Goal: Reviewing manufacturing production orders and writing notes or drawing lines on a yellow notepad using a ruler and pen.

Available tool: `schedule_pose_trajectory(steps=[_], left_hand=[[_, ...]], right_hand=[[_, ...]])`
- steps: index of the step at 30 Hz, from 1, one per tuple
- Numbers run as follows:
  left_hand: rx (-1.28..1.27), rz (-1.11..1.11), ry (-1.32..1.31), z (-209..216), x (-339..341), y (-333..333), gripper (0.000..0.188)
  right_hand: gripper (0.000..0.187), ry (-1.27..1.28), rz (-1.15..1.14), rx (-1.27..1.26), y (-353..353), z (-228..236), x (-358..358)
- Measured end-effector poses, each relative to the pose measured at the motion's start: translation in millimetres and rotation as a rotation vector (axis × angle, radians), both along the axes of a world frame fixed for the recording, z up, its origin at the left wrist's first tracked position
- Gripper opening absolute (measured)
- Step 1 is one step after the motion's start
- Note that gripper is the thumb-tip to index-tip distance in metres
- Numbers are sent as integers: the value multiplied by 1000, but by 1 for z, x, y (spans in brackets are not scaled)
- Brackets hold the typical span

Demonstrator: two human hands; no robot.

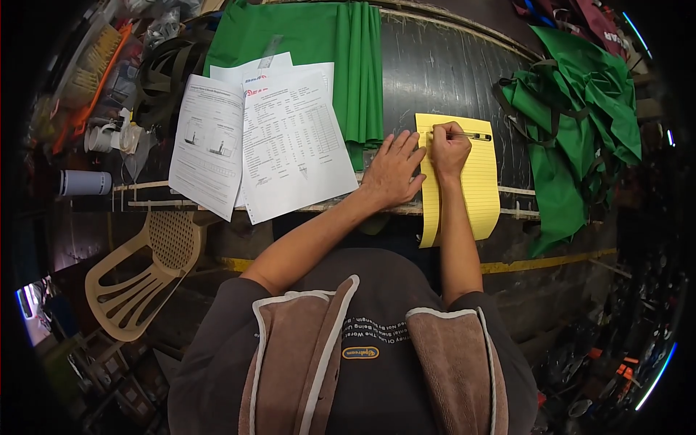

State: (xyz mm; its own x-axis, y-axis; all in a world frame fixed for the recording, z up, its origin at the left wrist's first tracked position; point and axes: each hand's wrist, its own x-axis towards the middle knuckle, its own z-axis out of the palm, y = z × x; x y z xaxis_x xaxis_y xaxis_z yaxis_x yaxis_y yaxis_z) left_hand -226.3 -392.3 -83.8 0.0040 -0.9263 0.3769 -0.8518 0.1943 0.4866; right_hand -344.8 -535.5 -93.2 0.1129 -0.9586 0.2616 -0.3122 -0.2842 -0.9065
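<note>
Yellow lined notepad [471,181] sits right under the right hand [448,151], hanging a bit over the near edge of the dark worktable [449,72]; the fingers of that hand are curled tight around a pen [464,135], which lies nearly flat and points off to the right across the top lines of the pad; the left hand [394,170] is just beside it, palm down, fingers spread loosely and flat, fingertips touching the pad's left edge, holding nothing. Closer in than both hands you've got the person's dark shirt and a brown towel [290,348] draped over the shoulders; off to the left of the left forearm, below the table edge, there's a tan plastic chair [145,272]. Left of the left hand's fingers is a stack of printed paper sheets [283,145], fanned out a little; past the fingertips, further back, a folded green fabric [348,65] lies on the table; well to the right of the pen hand is a crumpled green apron with dark straps [580,123]; far left there's a white cylinder-shaped bottle [85,183] and some clutter I can't make out.
</note>
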Motion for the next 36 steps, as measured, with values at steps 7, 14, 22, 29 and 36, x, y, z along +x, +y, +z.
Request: schedule_pose_trajectory(steps=[7, 14, 22, 29, 36], left_hand=[[-3, -2, 6, 1, 0, 0, 61], [-5, 2, 5, 0, 0, -1, 61], [-2, -1, -3, 0, 0, -1, 61], [-2, 0, -4, -1, 0, -1, 61], [-15, -1, 4, 0, -1, -2, 60]], right_hand=[[17, -26, 4, -35, 0, -1, -2], [16, -2, 10, -18, 1, 1, -1], [16, 31, 9, -22, 0, -1, -1], [16, 19, -17, -26, 2, 3, 1], [15, 34, -18, -33, 2, 4, 1]])
